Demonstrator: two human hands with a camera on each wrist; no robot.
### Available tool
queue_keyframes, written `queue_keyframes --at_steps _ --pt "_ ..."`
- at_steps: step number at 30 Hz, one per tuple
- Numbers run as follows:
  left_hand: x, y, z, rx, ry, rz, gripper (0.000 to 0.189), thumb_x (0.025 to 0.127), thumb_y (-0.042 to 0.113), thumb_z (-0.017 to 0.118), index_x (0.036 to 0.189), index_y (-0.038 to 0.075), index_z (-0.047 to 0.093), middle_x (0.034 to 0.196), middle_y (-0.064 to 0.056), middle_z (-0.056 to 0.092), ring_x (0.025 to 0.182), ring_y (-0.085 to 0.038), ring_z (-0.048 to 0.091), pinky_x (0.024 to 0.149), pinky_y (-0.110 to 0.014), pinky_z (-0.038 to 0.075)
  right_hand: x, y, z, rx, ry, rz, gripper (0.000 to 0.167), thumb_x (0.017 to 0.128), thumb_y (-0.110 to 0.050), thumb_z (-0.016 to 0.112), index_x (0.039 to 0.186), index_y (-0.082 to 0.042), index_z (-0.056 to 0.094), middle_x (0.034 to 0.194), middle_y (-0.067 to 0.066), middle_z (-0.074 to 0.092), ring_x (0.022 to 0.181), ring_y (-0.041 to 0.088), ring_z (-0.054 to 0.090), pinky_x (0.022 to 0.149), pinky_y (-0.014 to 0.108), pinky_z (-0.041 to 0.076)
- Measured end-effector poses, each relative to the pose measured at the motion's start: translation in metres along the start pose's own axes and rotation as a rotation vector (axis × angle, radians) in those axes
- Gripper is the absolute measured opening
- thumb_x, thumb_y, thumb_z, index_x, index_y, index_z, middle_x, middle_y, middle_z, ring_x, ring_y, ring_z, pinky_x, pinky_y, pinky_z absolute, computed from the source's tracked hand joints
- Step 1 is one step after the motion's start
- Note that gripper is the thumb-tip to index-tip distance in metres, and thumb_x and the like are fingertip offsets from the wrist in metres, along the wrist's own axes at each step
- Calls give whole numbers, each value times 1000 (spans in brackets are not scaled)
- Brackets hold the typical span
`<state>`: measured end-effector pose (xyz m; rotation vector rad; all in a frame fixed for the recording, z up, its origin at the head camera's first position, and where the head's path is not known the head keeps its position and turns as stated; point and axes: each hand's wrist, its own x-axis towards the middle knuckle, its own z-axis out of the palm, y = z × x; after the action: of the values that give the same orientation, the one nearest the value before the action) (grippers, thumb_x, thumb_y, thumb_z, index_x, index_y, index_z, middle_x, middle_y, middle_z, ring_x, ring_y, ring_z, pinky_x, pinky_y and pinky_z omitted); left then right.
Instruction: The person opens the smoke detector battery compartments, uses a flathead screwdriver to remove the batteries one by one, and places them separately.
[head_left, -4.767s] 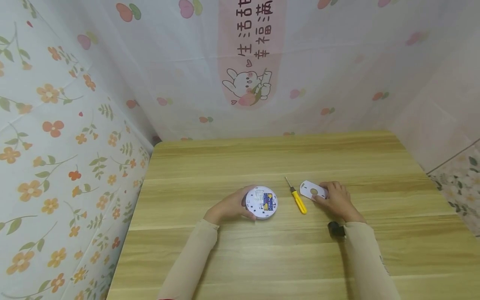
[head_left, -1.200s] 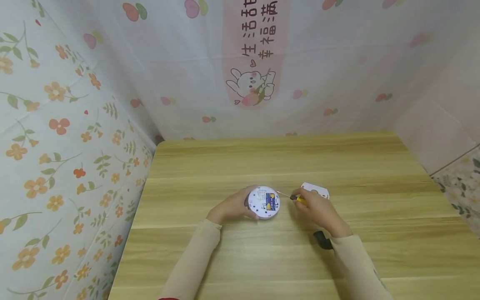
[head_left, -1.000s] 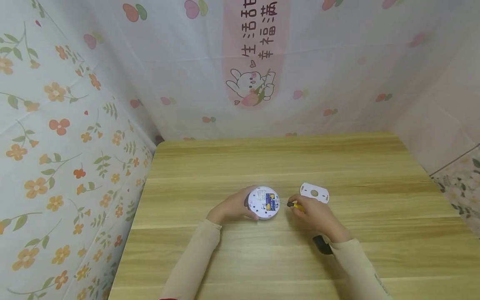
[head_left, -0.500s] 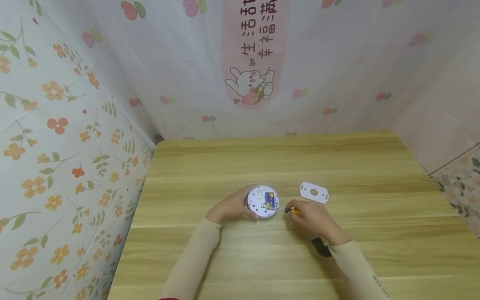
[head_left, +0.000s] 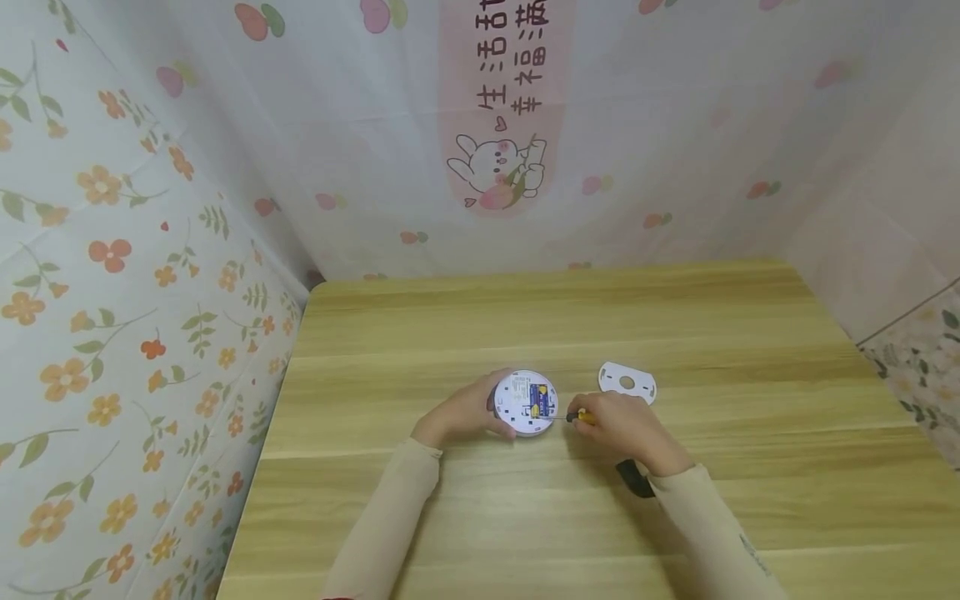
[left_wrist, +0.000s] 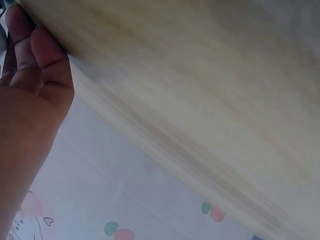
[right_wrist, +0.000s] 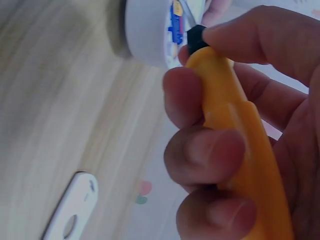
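Observation:
In the head view my left hand (head_left: 471, 408) grips the left side of a round white smoke detector (head_left: 512, 417), its back with a printed label facing up. A blue-and-yellow battery (head_left: 536, 392) sits in its recess. My right hand (head_left: 622, 427) holds a yellow-handled screwdriver (right_wrist: 250, 135), the fingers wrapped round the handle and the thumb by the black collar. The screwdriver's metal shaft reaches left over the detector, its tip at the battery's lower end. The left wrist view shows only curled fingers (left_wrist: 52, 60) at its edge, the detector mostly out of sight there.
A white oblong mounting plate (head_left: 611, 377) with a round hole lies on the wooden table (head_left: 420, 333) just beyond my right hand. A black device (head_left: 635, 479) is at my right wrist. Patterned cloth (head_left: 360, 150) hangs behind and left of the table.
My right hand has let go of the mounting plate, picked up the screwdriver and brought its tip to the battery, lately moving from upper edge to lower end. The left hand keeps its hold.

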<state>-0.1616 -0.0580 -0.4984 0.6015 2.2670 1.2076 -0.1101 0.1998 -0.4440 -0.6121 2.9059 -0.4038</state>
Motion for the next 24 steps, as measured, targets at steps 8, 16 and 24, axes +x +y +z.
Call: queue_keyframes --at_steps 8,16,24 --pt "1 1 1 36 3 -1 106 65 27 89 152 26 28 150 -1 43 136 -22 42 112 -49 33 4 -4 -9 -31 -22 -19 13 84 -21 66 95 -16 72 70 -5 60 54 10 40 43 24 26" --pt "1 0 1 37 15 -5 105 66 32 88 152 26 28 150 0 43 134 -21 44 112 -47 35 6 -6 -13 -60 -24 -38 12 84 -21 68 94 -16 72 72 -6 63 54 9 38 49 25 25" --pt "-2 3 0 56 17 -1 104 67 33 87 152 23 28 149 -3 43 133 -23 45 110 -48 36 8 -9 -14 -78 -24 -52 11 84 -21 67 93 -17 72 75 -5 66 55 10 40 54 28 27"
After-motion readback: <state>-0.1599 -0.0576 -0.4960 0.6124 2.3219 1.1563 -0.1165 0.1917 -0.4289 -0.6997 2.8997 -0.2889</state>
